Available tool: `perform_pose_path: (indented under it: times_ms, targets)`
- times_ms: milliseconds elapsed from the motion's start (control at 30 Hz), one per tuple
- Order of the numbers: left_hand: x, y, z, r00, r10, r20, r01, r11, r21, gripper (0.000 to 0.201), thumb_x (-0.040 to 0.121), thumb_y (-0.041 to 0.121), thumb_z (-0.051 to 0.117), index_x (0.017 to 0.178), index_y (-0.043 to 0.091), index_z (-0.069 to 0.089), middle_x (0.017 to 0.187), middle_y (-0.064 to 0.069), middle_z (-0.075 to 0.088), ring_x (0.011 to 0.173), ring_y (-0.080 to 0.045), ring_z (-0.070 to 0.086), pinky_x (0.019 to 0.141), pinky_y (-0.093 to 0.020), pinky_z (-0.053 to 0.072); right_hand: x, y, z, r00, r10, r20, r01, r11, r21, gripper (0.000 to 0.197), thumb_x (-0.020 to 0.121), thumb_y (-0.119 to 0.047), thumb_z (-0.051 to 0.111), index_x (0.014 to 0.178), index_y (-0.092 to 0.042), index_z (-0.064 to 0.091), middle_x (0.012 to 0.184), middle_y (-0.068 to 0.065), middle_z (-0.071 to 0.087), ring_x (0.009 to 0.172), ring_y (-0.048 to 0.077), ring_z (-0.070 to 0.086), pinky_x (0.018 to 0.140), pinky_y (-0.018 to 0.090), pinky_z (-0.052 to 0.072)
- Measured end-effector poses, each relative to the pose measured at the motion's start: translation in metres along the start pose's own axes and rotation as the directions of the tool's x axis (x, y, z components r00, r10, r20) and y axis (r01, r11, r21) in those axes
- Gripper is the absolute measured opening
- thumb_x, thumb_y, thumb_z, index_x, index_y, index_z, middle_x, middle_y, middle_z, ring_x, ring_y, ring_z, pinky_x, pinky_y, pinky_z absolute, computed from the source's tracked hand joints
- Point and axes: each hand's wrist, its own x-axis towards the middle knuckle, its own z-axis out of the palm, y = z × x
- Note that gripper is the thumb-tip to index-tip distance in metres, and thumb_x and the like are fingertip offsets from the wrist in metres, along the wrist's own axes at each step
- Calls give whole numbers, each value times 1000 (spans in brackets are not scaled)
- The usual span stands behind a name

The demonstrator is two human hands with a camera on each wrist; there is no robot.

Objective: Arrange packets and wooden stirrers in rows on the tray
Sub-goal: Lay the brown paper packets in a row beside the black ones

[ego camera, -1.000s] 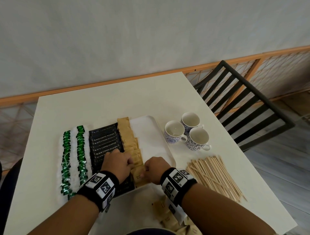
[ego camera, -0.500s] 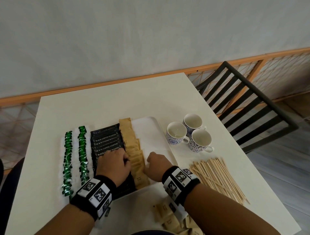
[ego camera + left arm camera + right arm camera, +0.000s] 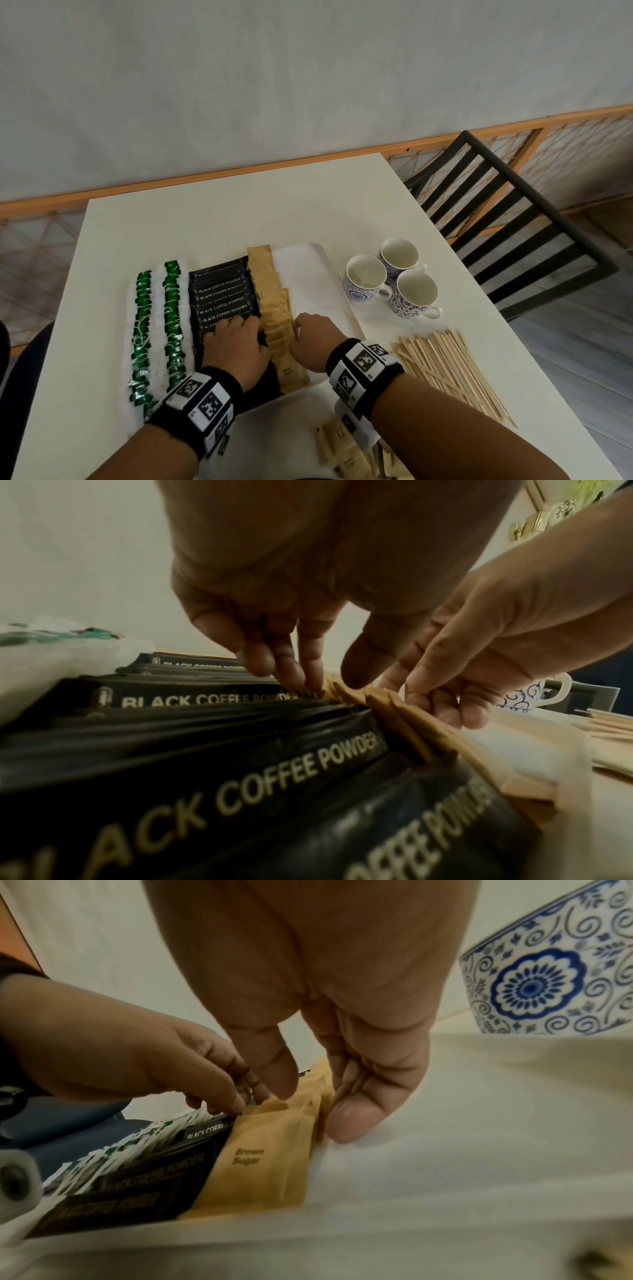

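The tray point(image 3: 346, 294), near the desk's point(image 3: 239, 212) front edge, holds green, black and brown packets point(image 3: 274, 308) in rows; its right strip is bare. Both hands' fingers point(image 3: 352, 1123), loosely extended, nudge the brown row from each side, gripping nothing. Stirrers point(image 3: 445, 366) lie by the right edge, loose packets point(image 3: 342, 452) at the front. Three cups point(image 3: 390, 277) look empty.

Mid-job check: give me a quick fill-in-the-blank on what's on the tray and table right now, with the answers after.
1. The tan packets between both hands are printed "Brown ____".
2. The black packets read "BLACK COFFEE ____".
3. The wooden stirrers lie on the table, not on the ____.
4. Beside the tray stand ____ patterned cups.

Answers: Sugar; POWDER; tray; three
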Motion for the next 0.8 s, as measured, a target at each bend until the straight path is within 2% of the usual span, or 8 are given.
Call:
perform_pose_path:
  times_ms: [67, 233, 400, 600, 667, 733, 800]
  targets:
    - [0, 0, 0, 1000, 9, -13, -9, 1000, -2, 26, 89, 37, 45, 113, 30, 49, 118, 4, 52, 113, -21, 44, 90, -37, 37, 1, 0, -1, 1000, 8, 9, -8, 1000, 5, 32, 92, -25, 48, 118, -8, 55, 117, 12, 61, 108, 28, 57, 83, 30, 45]
    - [3, -1, -1, 995, -90, -42, 89, 995, -36, 28, 88, 41, 48, 112, 27, 52, 118, 3, 53, 115, -21, 44, 95, -38, 37, 1, 0, -5, 1000, 23, 4, -23, 1000, 14, 36, 90, -23, 50, 121, -7, 55, 122, 13, 58, 111, 28, 55, 87, 31, 46]
    - [5, -2, 0, 995, -87, -57, 86, 996, -24, 29, 89, 42, 46, 113, 28, 54, 119, 4, 53, 115, -20, 44, 95, -37, 37, -1, -5, -5, 1000, -1, -3, 1, 1000, -8, 30, 90, -23, 48, 114, -6, 58, 116, 13, 61, 105, 28, 58, 78, 29, 44]
    - [7, 1, 2, 998, -21, -58, 19, 999, -34, 29, 91, 43, 43, 116, 30, 51, 120, 5, 51, 115, -19, 43, 94, -36, 37, -1, -8, -4, 1000, -20, 9, 20, 999, -37, 32, 93, -22, 47, 119, -6, 57, 119, 14, 59, 108, 27, 57, 80, 28, 43]
    - [8, 0, 2, 998, -26, -57, 24, 999, -40, 30, 91, 44, 43, 117, 30, 51, 120, 6, 51, 115, -19, 43, 94, -36, 37, 0, -9, -7, 1000, -13, 17, 14, 999, -35, 35, 94, -23, 48, 124, -4, 54, 124, 15, 56, 113, 28, 54, 88, 30, 44]
    - [9, -1, 1, 997, -40, -64, 36, 998, -53, 32, 90, 44, 44, 118, 31, 51, 121, 6, 51, 115, -19, 43, 94, -36, 37, 2, -10, -13, 1000, -8, 1, 8, 1000, -19, 40, 97, -22, 45, 131, -1, 47, 133, 17, 49, 123, 30, 47, 101, 32, 39]
    - [10, -1, -1, 996, -57, -73, 52, 996, -69, 33, 89, 42, 46, 120, 30, 51, 121, 5, 51, 115, -19, 43, 94, -36, 37, 8, -11, -18, 999, 19, -43, -16, 997, 73, 43, 97, -22, 44, 135, -1, 42, 137, 17, 45, 127, 29, 43, 104, 31, 34]
